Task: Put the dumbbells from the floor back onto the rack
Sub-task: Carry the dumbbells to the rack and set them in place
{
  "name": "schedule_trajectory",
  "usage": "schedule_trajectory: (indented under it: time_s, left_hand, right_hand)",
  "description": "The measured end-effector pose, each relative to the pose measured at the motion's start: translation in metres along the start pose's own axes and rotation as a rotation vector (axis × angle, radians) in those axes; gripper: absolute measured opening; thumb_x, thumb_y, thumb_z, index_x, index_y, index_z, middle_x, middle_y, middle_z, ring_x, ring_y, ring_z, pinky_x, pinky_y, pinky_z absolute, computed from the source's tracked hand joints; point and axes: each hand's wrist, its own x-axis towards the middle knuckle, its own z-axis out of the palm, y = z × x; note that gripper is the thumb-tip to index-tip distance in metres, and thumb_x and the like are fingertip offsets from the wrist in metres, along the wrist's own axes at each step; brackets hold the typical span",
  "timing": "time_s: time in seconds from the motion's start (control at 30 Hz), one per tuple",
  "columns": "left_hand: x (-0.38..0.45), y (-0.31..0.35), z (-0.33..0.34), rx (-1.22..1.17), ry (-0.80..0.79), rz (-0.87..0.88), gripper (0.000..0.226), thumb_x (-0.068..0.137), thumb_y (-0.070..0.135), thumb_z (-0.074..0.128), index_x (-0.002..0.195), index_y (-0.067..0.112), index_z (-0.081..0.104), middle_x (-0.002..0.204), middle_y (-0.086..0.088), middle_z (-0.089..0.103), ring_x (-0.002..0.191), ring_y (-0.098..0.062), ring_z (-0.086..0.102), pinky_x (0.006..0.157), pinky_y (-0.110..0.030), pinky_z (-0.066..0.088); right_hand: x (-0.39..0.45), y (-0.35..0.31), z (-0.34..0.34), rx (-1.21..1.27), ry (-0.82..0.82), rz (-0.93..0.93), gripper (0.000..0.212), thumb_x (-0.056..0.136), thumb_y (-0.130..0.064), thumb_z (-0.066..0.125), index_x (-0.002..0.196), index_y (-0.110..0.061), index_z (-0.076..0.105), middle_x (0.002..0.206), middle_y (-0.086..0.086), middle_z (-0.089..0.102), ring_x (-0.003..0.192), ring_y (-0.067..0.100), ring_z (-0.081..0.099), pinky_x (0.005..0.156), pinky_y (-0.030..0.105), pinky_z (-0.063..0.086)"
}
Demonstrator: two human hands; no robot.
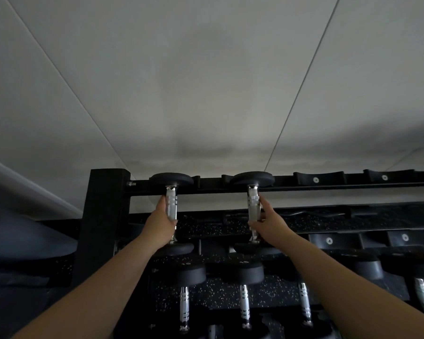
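Two small black dumbbells with chrome handles lie across the top tier of the black rack (pixel 103 216). My left hand (pixel 160 225) is wrapped around the handle of the left dumbbell (pixel 171 182). My right hand (pixel 269 222) grips the handle of the right dumbbell (pixel 252 178). Each dumbbell's far head rests in a cradle on the back rail, and the near head sits at the front rail, partly hidden by my wrists. The scene is dim.
Empty cradles (pixel 316 178) continue along the top rail to the right. The lower tier holds several black dumbbells (pixel 189 272) with chrome handles. A pale wall (pixel 206 81) stands right behind the rack. Speckled rubber flooring shows between the tiers.
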Motion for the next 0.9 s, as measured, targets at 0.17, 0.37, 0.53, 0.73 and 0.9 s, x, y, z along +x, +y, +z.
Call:
schedule_trajectory:
  time_s: [0.17, 0.37, 0.53, 0.73, 0.9]
  left_hand:
    - [-0.015, 0.006, -0.007, 0.030, 0.026, 0.076, 0.069, 0.088, 0.006, 0.052, 0.144, 0.033, 0.025, 0.116, 0.003, 0.052, 0.098, -0.016, 0.058, 0.077, -0.024, 0.046]
    - [-0.048, 0.023, 0.004, 0.105, 0.187, 0.175, 0.059, 0.086, 0.006, 0.054, 0.141, 0.022, 0.036, 0.125, -0.009, 0.052, 0.104, -0.029, 0.058, 0.090, -0.042, 0.051]
    - [-0.089, 0.030, 0.022, 0.144, 0.264, 0.204, 0.053, 0.086, 0.009, 0.056, 0.137, 0.013, 0.043, 0.132, -0.014, 0.050, 0.118, -0.028, 0.049, 0.103, -0.045, 0.041]
    - [-0.138, 0.044, 0.042, 0.143, 0.276, 0.198, 0.050, 0.088, 0.013, 0.056, 0.137, 0.016, 0.044, 0.139, -0.013, 0.046, 0.122, -0.027, 0.047, 0.099, -0.035, 0.043]
    - [-0.172, 0.058, 0.061, 0.175, 0.202, 0.241, 0.050, 0.089, 0.022, 0.056, 0.138, 0.021, 0.043, 0.141, -0.011, 0.045, 0.126, -0.029, 0.044, 0.106, -0.040, 0.039]
  right_hand:
    - [-0.009, 0.007, -0.006, -0.010, 0.027, -0.048, 0.079, 0.086, -0.019, 0.064, 0.148, -0.034, 0.017, 0.084, -0.012, 0.062, 0.073, 0.016, 0.066, 0.053, 0.019, 0.051]
    - [-0.029, 0.013, -0.017, 0.032, 0.086, -0.076, 0.075, 0.085, -0.029, 0.064, 0.146, -0.037, 0.021, 0.094, -0.008, 0.063, 0.072, 0.013, 0.065, 0.049, 0.018, 0.046]
    - [-0.054, 0.020, -0.032, 0.030, 0.093, -0.158, 0.071, 0.082, -0.031, 0.063, 0.142, -0.041, 0.027, 0.116, -0.001, 0.054, 0.082, 0.013, 0.062, 0.060, 0.023, 0.046]
    - [-0.098, 0.043, -0.046, 0.013, 0.099, -0.250, 0.065, 0.084, -0.030, 0.063, 0.139, -0.041, 0.031, 0.118, -0.001, 0.055, 0.076, 0.007, 0.061, 0.058, 0.019, 0.045]
    - [-0.138, 0.069, -0.056, -0.010, 0.132, -0.274, 0.067, 0.084, -0.031, 0.064, 0.142, -0.034, 0.031, 0.125, 0.004, 0.056, 0.095, 0.017, 0.060, 0.075, 0.028, 0.051]
